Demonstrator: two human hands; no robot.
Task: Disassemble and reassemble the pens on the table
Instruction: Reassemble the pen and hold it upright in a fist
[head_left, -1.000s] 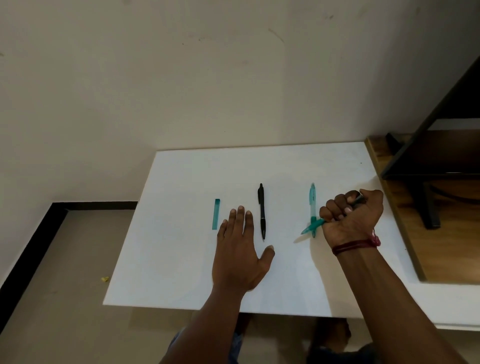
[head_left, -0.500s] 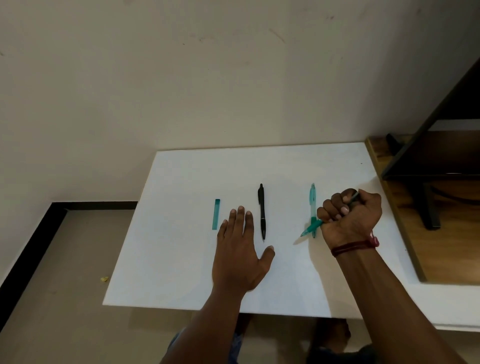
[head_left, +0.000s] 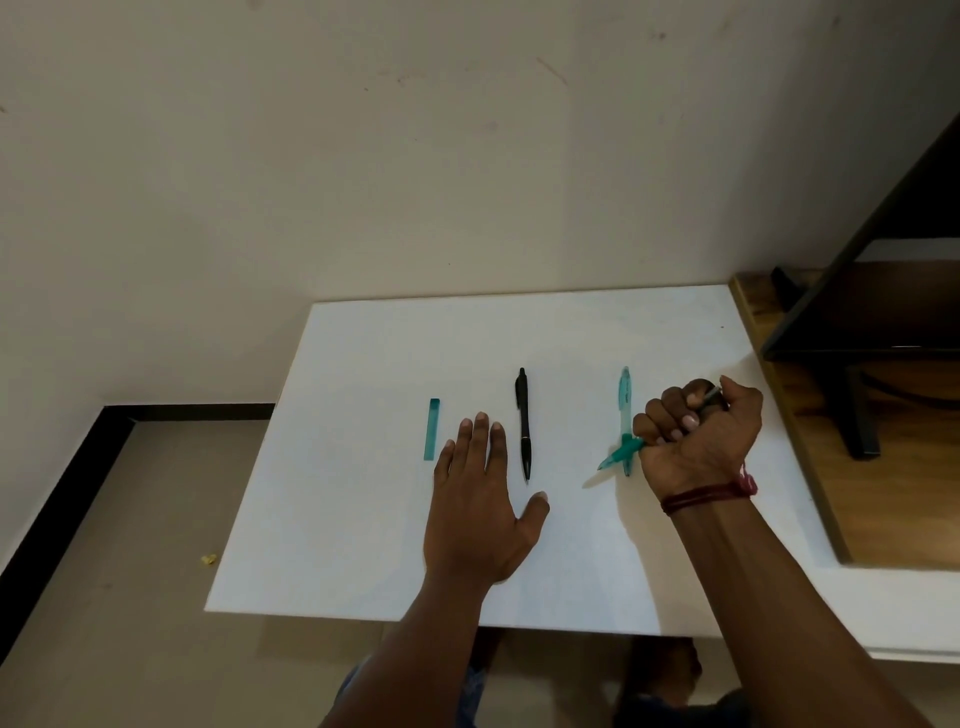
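My right hand (head_left: 698, 439) is curled in a fist round a teal pen (head_left: 618, 454); its teal tip sticks out to the lower left and its dark end shows above my thumb. Under that tip a second, pale teal pen (head_left: 625, 397) lies lengthwise on the white table (head_left: 363, 519). A black pen (head_left: 523, 421) lies in the middle, parallel to it. Flat on the table, my left hand (head_left: 480, 504) rests with straight fingers just left of the black pen, holding nothing. A short teal cap or tube (head_left: 431, 428) lies left of my fingers.
A wooden desk (head_left: 893, 493) with a black stand and a dark slanted panel (head_left: 883, 291) adjoins the table on the right. The wall stands right behind the table. To the left the table edge drops to a beige floor (head_left: 104, 571).
My right hand has shifted slightly left and toward me with the teal pen in it. My left hand and the pens on the table have not moved.
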